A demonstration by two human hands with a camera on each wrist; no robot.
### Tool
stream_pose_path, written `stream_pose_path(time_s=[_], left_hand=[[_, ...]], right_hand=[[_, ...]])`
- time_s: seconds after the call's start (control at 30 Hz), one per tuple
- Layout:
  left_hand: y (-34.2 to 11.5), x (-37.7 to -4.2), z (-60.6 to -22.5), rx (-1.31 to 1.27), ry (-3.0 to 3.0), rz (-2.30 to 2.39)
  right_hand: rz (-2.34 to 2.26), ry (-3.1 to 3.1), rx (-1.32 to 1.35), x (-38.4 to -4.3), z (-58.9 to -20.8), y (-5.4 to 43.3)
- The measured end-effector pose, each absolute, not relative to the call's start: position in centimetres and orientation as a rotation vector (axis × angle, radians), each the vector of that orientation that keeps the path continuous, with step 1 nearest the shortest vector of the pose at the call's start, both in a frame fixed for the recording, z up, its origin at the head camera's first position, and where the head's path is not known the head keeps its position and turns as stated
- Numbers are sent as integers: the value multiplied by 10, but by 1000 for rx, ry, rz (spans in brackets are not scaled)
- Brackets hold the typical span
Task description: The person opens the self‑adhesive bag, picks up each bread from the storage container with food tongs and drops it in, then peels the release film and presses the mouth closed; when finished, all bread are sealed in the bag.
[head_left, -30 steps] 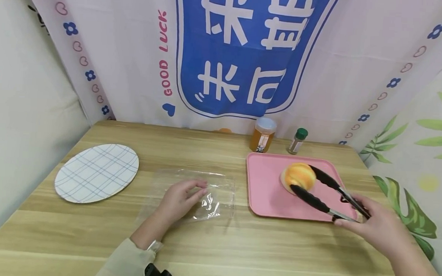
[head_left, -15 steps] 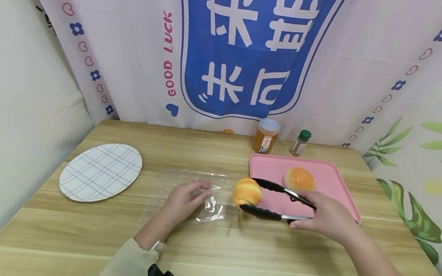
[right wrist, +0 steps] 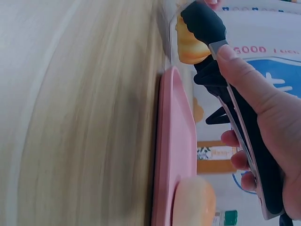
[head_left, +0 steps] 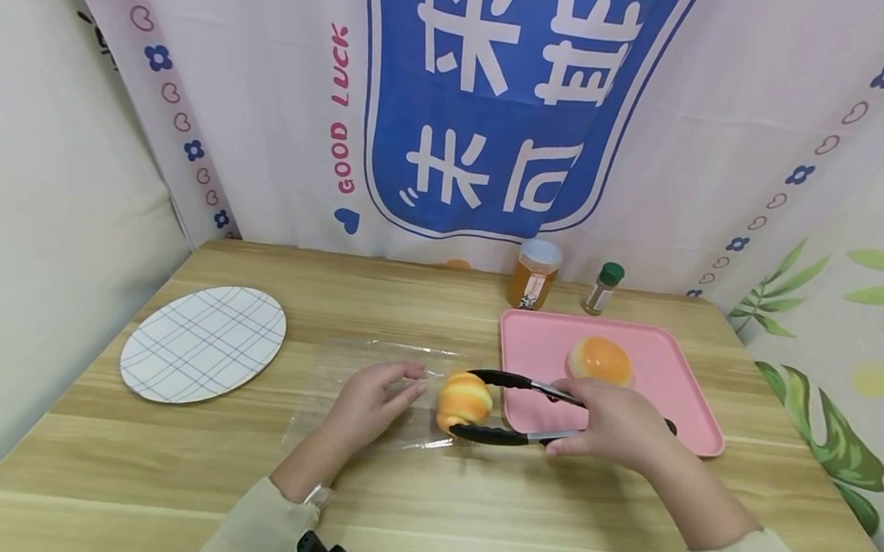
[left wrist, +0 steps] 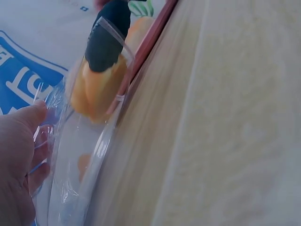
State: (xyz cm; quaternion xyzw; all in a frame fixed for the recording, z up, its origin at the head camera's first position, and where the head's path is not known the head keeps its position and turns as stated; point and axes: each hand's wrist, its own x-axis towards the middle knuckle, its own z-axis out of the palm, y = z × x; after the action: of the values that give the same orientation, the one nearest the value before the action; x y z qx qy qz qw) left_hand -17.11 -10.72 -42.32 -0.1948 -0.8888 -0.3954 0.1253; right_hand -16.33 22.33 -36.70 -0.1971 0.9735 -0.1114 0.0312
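Observation:
My right hand (head_left: 617, 427) grips a pair of black and silver kitchen tongs (head_left: 497, 436). Between the tong tips sits a yellow-orange swirled bread roll (head_left: 464, 398), right at the mouth of a clear plastic bag (left wrist: 70, 188). My left hand (head_left: 371, 401) holds that bag by its upper side, thumb and fingers curled at the film, which stands parted around the roll in the left wrist view. A second, smooth round bun (head_left: 601, 361) lies on the pink tray (head_left: 679, 397) to the right.
On the left lies an oval white plate (head_left: 206, 343) with blue checks. Behind the tray stand a honey-coloured jar (head_left: 534, 277) and a small green-capped bottle (head_left: 604, 289). A printed cloth (head_left: 284, 134) hangs along the table's back edge.
The right hand has carried the swirled roll in the tongs leftward from the pink tray to the bag's mouth. The left hand has stayed at the bag.

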Motion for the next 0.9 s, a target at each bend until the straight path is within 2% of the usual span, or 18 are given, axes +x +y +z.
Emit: stream_pose_path(time_s=[0.43, 0.9], left_hand=[[-99, -163, -417, -612, -2604, -1180], [-94, -161, -413, -725, -2550, -1131]], right_hand=[[-352, 2992, -767, -170, -379, 195], [-390, 2986, -815, -174, -379, 176]])
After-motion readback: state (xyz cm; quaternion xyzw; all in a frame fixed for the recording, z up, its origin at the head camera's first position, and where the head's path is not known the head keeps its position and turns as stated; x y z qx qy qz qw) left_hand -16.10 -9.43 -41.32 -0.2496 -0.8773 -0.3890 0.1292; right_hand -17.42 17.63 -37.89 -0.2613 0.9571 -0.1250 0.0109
